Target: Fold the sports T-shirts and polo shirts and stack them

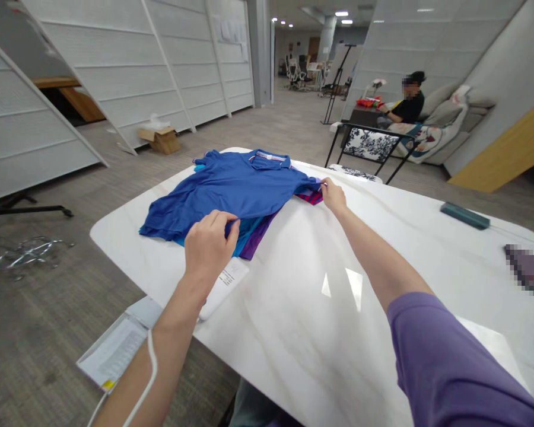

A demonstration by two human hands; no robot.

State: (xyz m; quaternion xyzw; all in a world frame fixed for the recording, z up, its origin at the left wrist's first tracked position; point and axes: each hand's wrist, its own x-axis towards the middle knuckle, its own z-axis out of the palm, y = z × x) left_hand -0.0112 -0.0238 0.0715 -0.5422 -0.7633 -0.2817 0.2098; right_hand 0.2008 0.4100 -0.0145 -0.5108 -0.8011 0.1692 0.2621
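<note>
A blue polo shirt (pixel 231 184) lies spread sideways on the white marbled table (pixel 293 332), its collar toward the far edge. With fingers closed, my left hand (pixel 210 243) pinches the shirt's near side edge. My right hand (pixel 333 194) grips the end of the sleeve on the right, thumb and fingers together. Beneath the polo, other garments show: a teal one (pixel 247 231), a purple one (pixel 260 234) and a red-and-purple striped patch (pixel 310 197). A white device with a printed label (pixel 228 279) rests beside my left wrist, partly hidden.
A dark green case (pixel 465 215) lies on the table's right side; a blurred-out purplish object (pixel 529 270) is near the right edge. Beyond the table stands a patterned chair (pixel 369 145). A person (pixel 407 107) sits on a sofa behind it. A cardboard box (pixel 160 139) is on the floor.
</note>
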